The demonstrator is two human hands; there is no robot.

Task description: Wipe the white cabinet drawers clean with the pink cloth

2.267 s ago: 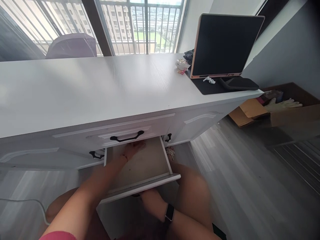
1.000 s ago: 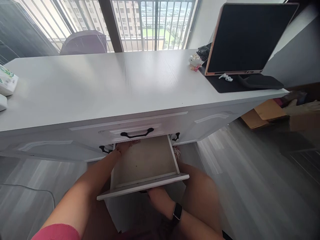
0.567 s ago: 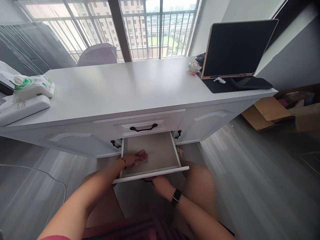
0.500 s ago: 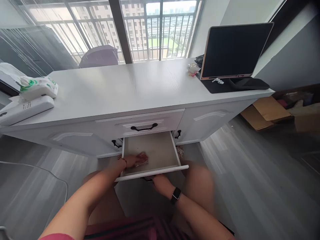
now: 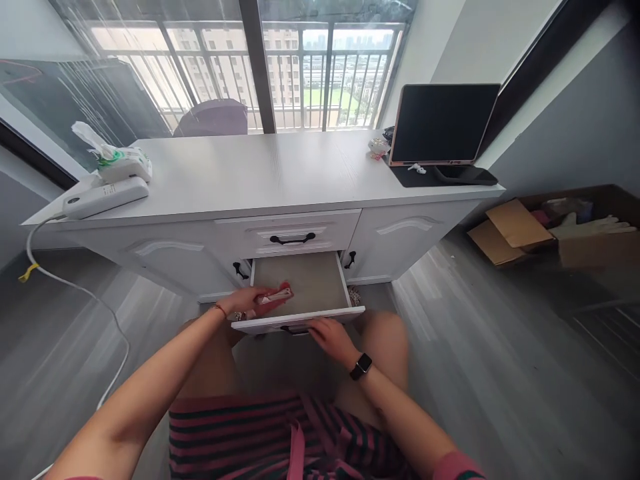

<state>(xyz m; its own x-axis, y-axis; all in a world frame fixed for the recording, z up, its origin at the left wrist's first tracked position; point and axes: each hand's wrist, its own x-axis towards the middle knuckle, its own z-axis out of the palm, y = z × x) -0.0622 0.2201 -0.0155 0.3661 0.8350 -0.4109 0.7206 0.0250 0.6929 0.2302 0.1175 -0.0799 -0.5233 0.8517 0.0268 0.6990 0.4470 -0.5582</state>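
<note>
The lower middle drawer [image 5: 320, 277] of the white cabinet is pulled out, its pale bottom bare. Over the drawer's left side, my left hand [image 5: 246, 301] is closed on a folded pink-and-red cloth [image 5: 279, 295]. Whether the cloth touches the drawer bottom is hard to tell. My right hand [image 5: 334, 340], with a black watch on the wrist, has its fingers bent against the drawer front [image 5: 350, 312], beside the right end of its black handle [image 5: 293, 330]. The thumb of that hand is hidden.
A closed drawer [image 5: 250, 223] sits above. On the white top are a tissue pack [image 5: 125, 163], a white power strip [image 5: 107, 198] with its cord, a monitor [image 5: 445, 123] and white earbuds [image 5: 417, 169]. An open cardboard box [image 5: 595, 247] lies right on the floor. My knees flank the drawer.
The view has shifted, showing more of my lap. My left hand's cloth looks raised toward the drawer's left front. My right hand, earlier partly under the drawer front, now shows its fingers against it.
</note>
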